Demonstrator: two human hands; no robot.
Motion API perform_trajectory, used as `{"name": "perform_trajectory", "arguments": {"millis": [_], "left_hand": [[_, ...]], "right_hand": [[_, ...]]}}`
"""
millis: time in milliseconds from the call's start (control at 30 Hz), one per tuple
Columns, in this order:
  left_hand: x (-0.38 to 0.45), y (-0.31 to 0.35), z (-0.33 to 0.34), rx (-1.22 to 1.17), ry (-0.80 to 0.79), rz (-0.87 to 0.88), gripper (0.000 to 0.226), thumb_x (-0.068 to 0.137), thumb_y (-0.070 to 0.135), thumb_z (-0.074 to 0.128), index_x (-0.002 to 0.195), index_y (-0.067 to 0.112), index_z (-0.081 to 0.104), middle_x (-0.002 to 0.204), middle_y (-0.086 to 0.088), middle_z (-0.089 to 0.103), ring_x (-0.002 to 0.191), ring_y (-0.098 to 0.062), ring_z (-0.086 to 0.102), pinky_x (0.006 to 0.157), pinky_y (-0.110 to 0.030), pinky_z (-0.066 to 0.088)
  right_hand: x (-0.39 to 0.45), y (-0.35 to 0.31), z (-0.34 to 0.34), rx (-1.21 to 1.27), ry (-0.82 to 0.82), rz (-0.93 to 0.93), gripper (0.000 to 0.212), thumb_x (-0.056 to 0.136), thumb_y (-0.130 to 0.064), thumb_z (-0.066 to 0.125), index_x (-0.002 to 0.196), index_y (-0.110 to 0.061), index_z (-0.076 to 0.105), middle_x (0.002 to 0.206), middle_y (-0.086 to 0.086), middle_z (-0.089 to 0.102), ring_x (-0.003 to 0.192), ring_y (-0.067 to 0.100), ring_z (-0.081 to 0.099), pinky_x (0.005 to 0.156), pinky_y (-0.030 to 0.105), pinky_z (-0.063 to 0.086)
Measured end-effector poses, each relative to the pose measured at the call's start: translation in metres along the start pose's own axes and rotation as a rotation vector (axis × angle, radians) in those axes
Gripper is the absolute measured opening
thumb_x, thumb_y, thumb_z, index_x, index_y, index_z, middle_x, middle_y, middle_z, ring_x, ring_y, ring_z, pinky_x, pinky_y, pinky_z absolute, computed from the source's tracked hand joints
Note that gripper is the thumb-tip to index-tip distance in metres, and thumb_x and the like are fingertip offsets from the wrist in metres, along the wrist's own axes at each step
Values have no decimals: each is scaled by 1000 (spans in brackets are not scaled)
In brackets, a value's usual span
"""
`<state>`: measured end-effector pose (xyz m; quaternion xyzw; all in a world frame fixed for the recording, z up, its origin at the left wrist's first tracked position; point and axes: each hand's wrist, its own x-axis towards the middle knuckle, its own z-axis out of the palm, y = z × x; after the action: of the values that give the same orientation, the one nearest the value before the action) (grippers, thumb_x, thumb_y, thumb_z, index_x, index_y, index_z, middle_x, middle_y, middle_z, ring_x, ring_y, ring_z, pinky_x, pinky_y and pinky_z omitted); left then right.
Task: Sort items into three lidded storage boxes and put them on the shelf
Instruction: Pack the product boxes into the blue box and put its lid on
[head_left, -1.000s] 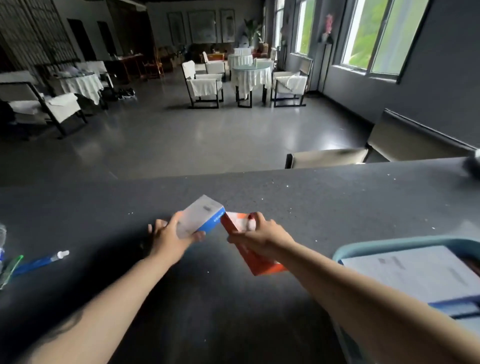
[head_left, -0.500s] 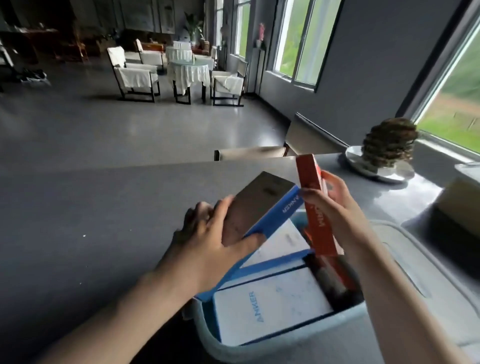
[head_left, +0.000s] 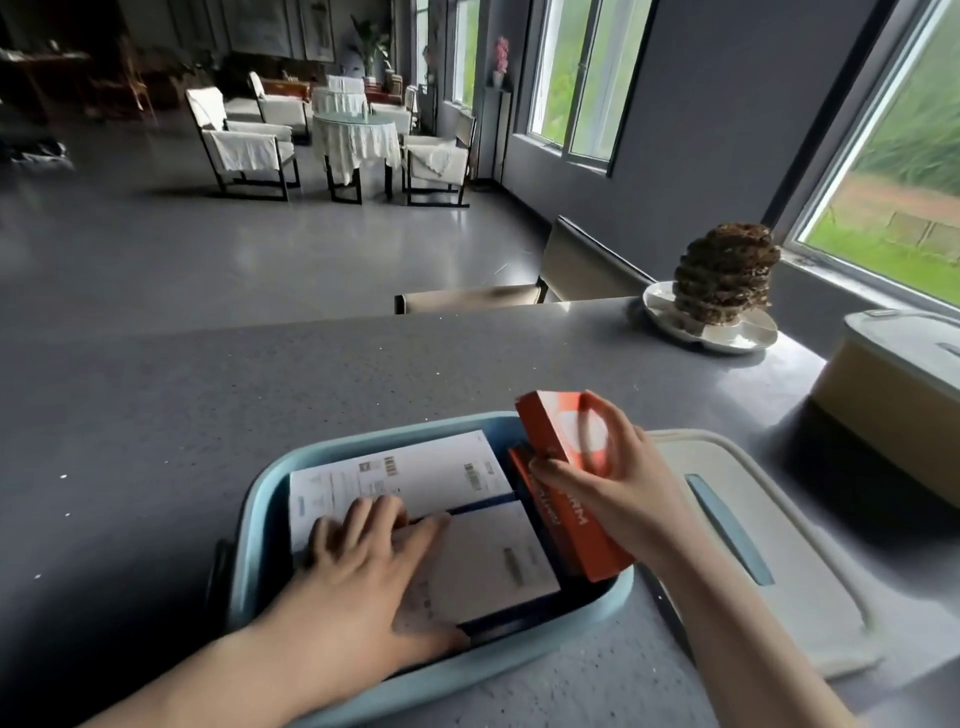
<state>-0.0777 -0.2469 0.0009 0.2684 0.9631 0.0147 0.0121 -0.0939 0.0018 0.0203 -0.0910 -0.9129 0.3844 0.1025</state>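
A light blue storage box (head_left: 249, 525) sits open on the grey counter in front of me. Inside lie two flat white cartons, one at the back (head_left: 415, 475) and one at the front (head_left: 498, 561). My left hand (head_left: 363, 577) lies flat with spread fingers on the front carton, pressing it down. My right hand (head_left: 608, 488) pinches an orange carton (head_left: 550, 426) and holds it tilted over the box's right end. A second orange carton (head_left: 582, 540) stands on edge inside the box below it.
The box's white lid (head_left: 769, 551) with a blue handle lies on the counter to the right. A yellow lidded box (head_left: 893, 384) stands at the far right. A white dish (head_left: 727, 338) with a brown stacked ornament is at the back right.
My left hand has lowered the white and blue carton into the box and now presses on it. My right hand has brought the orange carton down to the box's right end.
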Motion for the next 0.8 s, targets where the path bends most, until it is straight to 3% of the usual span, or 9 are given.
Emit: {"name": "perform_trajectory", "arguments": {"millis": [33,100,167,300,367,467,567,700,800], "left_hand": [[-1,-1,-1,-21,-25,1,92,68,87,19,137,31,42,114,-1,43,109,-14,37,88,-44,42],[-3,-8,10,-67,-61,24,93,65,89,5,143,40,14,125,5,22,121,-12,23,101,-39,23],[-2,-13,16,-63,-72,41,93,61,91,-6,141,45,5,124,8,14,123,-12,17,104,-36,17],[11,-12,4,-123,-12,24,82,64,91,1,129,49,28,110,14,19,109,-8,24,95,-33,24],[26,-7,0,-142,73,34,67,73,83,12,128,49,30,112,16,22,107,-8,26,92,-31,25],[55,11,-7,-191,196,98,42,89,61,36,127,43,40,117,17,36,113,-8,32,93,-27,25],[83,33,-8,-230,193,208,31,92,47,46,119,33,52,115,15,48,115,-8,41,96,-23,23],[104,44,6,-250,137,299,38,91,39,48,127,28,51,137,13,44,127,-8,38,107,-24,23],[107,42,16,-262,75,334,43,95,47,42,137,35,44,148,16,34,137,-4,26,112,-22,12]], "right_hand": [[-1,2,0,-12,2,-10,97,53,-73,62,140,-48,27,126,-6,49,113,16,50,96,40,45],[-3,6,1,-38,-1,-38,98,54,-73,62,141,-47,27,127,-7,47,115,15,47,98,38,43],[-3,8,2,-47,-4,-52,97,54,-73,63,141,-47,27,127,-6,47,115,15,47,97,36,42],[-2,12,-8,-13,74,5,94,51,-75,61,136,-47,32,117,-3,49,97,14,52,80,28,42],[-5,12,-9,-142,91,29,98,47,-78,57,136,-48,27,111,-4,46,89,14,50,74,27,40],[-10,6,-1,-455,32,29,112,43,-87,47,142,-47,12,113,-2,42,103,20,49,78,32,41],[-9,8,-7,-426,-38,85,126,43,-91,50,147,-35,7,125,0,46,116,22,46,88,35,41],[-5,23,-46,-45,-119,167,74,77,-37,74,139,-30,32,119,6,59,106,26,59,91,38,49],[-7,28,-77,77,-61,162,52,85,-20,67,130,-37,47,97,-9,62,78,7,64,56,15,50]]}}
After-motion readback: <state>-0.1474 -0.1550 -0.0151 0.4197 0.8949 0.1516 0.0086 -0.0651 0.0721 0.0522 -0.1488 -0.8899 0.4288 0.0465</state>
